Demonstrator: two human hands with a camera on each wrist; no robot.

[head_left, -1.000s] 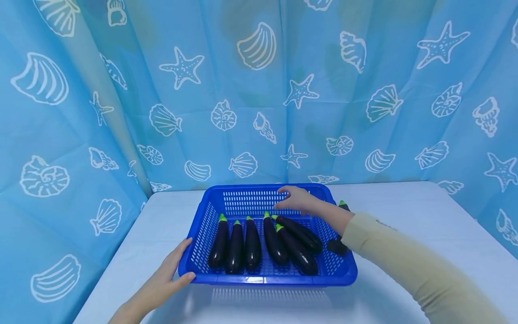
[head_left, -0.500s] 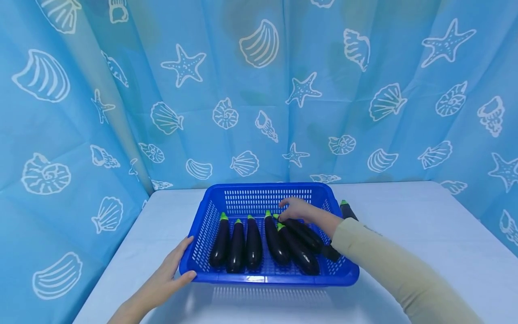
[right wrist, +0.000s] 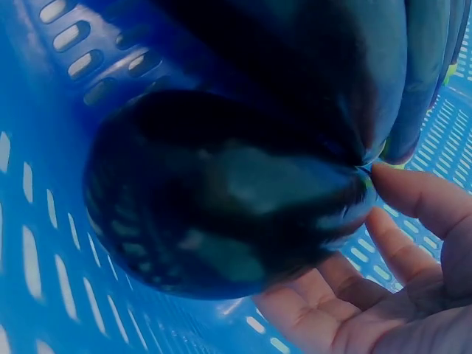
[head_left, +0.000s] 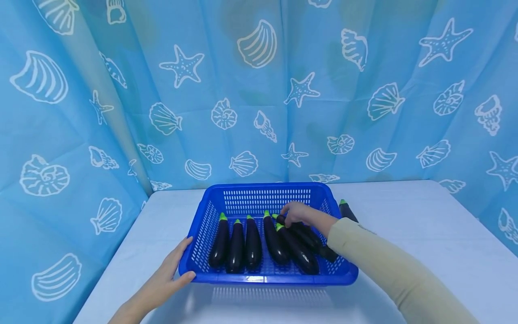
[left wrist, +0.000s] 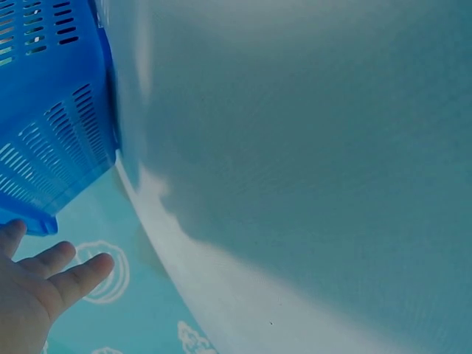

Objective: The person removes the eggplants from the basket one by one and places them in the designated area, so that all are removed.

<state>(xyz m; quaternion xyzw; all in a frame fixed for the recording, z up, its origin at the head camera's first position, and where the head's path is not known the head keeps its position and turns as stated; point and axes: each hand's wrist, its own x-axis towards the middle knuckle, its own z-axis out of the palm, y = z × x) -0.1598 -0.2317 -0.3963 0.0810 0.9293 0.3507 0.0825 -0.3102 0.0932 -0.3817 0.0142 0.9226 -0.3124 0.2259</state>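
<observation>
A blue slatted plastic basket (head_left: 267,280) holds several dark purple eggplants with bright green stem ends. My right hand (head_left: 295,213) reaches inside and grips the upper end of the rightmost eggplant (head_left: 308,238), which lies beside another eggplant (head_left: 300,252). In the right wrist view, thumb and fingers of the hand (right wrist: 369,287) curl about the narrow end of this eggplant (right wrist: 214,199). At the basket's left front corner rests my left hand (head_left: 162,274), thumb on the front rim. The left wrist view shows its fingers (left wrist: 81,280) straight and spread near the basket's edge.
Outside the basket, to its right, lies one more eggplant (head_left: 347,210), partly hidden by the right sleeve (head_left: 384,256). A white-covered table (head_left: 404,202) bears everything. Behind and at both sides hangs a blue curtain (head_left: 194,148) with white shell prints.
My right hand has come down from above the eggplants and taken hold of the rightmost one inside the basket. The left hand has stayed at the basket's corner.
</observation>
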